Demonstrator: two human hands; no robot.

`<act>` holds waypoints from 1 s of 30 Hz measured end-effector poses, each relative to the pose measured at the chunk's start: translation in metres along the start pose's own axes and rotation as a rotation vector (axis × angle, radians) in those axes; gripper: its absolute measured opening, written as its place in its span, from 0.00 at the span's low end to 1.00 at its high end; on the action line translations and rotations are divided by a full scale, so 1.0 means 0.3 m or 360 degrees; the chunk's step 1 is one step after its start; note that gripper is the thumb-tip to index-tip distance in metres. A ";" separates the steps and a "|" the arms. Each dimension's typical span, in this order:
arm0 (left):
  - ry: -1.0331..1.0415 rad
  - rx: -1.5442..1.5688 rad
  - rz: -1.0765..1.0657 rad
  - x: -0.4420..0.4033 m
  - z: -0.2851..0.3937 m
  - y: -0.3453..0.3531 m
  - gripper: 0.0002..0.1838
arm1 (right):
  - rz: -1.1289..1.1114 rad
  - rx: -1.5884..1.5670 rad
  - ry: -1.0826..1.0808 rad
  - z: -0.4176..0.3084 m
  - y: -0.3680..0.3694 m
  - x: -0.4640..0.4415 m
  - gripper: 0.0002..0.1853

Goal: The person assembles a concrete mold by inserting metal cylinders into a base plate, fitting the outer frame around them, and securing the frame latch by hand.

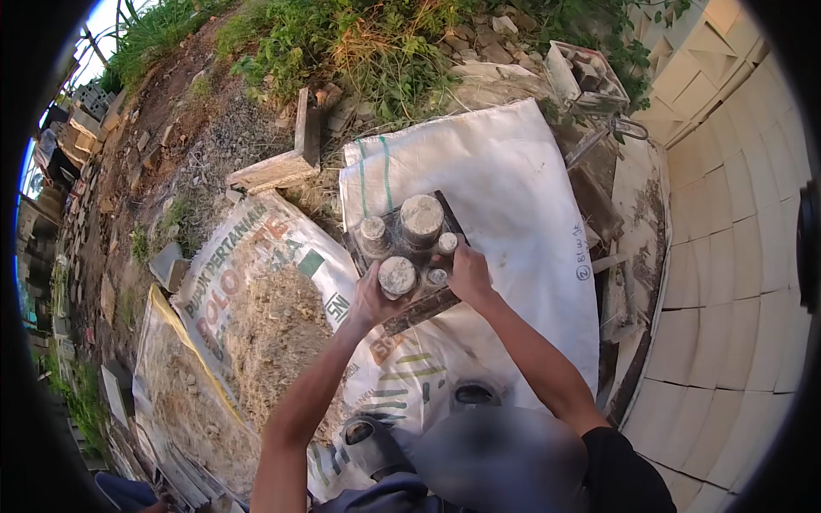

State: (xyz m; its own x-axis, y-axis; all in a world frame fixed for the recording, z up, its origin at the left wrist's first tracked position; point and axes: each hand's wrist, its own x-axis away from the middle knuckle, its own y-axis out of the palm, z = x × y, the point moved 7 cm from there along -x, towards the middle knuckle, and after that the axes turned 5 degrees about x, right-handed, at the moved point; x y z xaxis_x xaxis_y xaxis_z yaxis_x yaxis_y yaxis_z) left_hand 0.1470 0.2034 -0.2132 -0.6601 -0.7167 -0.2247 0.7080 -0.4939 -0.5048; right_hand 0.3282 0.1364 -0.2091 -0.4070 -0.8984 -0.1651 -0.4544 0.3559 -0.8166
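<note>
At the centre of the frame: dark plate [426,309], one, lying over the large white sack [496,171], one.
Cylinders on the plate, five, grey and crusted: upper large cylinder [422,218]; lower large cylinder [398,276]; medium cylinder [373,231], left; small right cylinder [447,243]; small lower cylinder [438,276].
Hands, two. Left hand [376,295]: fingers clamped round the lower large cylinder. Right hand [469,272]: fingers at the small right cylinder; whether they pinch it, cannot tell.
Handling, as judged: plate best kept level, pressure even from both sides, any pull straight along the cylinder's axis, knuckles clear of neighbouring tops.
Surroundings: printed sack [278,214], left of centre, bearing one sandy heap [282,333]; shoes [372,445], two, bottom centre; rubble-filled box [561,75], one, upper right.
</note>
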 end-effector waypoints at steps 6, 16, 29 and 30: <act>-0.0064 0.0077 -0.0123 0.044 -0.002 -0.016 0.41 | -0.0246 0.0074 0.0079 0.025 0.005 0.038 0.22; -0.0930 0.0131 0.0424 0.060 -0.299 -0.128 0.27 | -0.0381 0.0080 0.0127 0.195 0.065 0.019 0.43; -0.1560 0.0468 0.0468 0.006 -0.357 -0.122 0.30 | -0.0503 -0.0347 0.0884 0.350 0.165 -0.129 0.28; -0.1478 0.0433 0.0398 -0.008 -0.377 -0.110 0.30 | -0.0507 -0.0465 0.0952 0.379 0.154 -0.109 0.27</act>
State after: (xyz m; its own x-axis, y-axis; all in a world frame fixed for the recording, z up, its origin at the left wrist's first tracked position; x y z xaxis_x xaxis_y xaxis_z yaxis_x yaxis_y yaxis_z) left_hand 0.0969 0.2773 -0.2902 -0.1089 -0.8588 0.5005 0.9099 -0.2889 -0.2976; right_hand 0.4107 0.1530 -0.3043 -0.5448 -0.7054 0.4534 -0.7811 0.2303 -0.5804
